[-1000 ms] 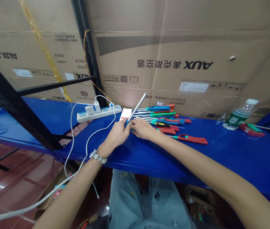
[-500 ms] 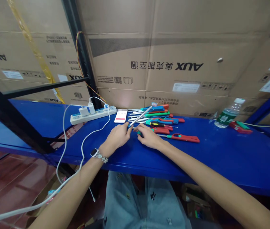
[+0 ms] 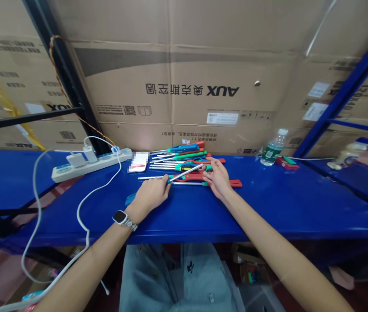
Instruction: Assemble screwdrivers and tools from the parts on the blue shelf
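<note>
My left hand (image 3: 153, 190) is closed around a blue long-nosed lighter (image 3: 131, 199). Its silver barrel slants up to the right, and the end of its blue handle pokes out behind my wrist side. Close to the barrel's tip, my right hand (image 3: 218, 175) is open with its fingers apart, over a pile of similar lighters. That pile includes a green lighter (image 3: 197, 154) and a red lighter (image 3: 236, 183), their barrels pointing left. A yellow-and-black screwdriver (image 3: 185, 169) lies among them, partly hidden by the held barrel.
To the left are a phone (image 3: 138, 162) and a white power strip (image 3: 102, 161) with plugs and a trailing cable. A water bottle (image 3: 271, 151) and a small red box (image 3: 287, 163) stand right of the pile. Large cartons (image 3: 177, 65) rise behind the blue shelf (image 3: 184, 216).
The view has swung to the right. My right hand has moved away from my left hand, its fingers opening near the barrel tip. The lighter stays in my left hand, its barrel lower.
</note>
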Demonstrator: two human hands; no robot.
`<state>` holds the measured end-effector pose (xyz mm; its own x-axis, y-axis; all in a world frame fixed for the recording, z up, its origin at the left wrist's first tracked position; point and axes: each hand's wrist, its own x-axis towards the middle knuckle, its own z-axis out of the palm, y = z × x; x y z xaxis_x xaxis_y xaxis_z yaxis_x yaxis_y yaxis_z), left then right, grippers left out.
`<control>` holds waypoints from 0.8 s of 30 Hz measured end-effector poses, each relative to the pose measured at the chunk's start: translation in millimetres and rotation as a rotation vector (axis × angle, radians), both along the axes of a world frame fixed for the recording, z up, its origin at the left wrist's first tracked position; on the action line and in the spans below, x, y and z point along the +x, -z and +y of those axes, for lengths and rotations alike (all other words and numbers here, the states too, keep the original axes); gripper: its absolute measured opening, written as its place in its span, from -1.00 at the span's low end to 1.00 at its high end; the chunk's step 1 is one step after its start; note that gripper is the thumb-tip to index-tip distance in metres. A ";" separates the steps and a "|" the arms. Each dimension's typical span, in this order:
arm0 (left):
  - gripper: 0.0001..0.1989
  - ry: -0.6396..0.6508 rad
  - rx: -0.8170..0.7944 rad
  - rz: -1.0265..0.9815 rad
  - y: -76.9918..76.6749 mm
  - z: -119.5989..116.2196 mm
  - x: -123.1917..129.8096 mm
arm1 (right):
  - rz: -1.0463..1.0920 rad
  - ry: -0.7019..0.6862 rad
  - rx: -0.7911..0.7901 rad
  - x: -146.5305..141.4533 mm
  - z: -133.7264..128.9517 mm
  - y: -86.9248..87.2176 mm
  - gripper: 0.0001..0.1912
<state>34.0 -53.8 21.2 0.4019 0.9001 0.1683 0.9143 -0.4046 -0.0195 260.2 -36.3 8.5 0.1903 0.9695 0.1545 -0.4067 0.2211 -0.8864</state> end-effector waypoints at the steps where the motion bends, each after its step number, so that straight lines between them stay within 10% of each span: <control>1: -0.67 0.004 0.000 0.014 1.0 -1.1 1.3 | -0.025 0.048 -0.003 -0.3 0.7 1.2 -0.67; 8: -0.63 0.001 -0.002 0.089 4.5 -7.4 1.1 | -0.306 0.304 0.209 -6.1 -1.2 2.2 -0.62; 24: -0.64 -0.021 -0.010 0.070 1.4 -12.1 8.3 | -0.714 0.317 0.462 -25.2 -4.5 4.8 -0.70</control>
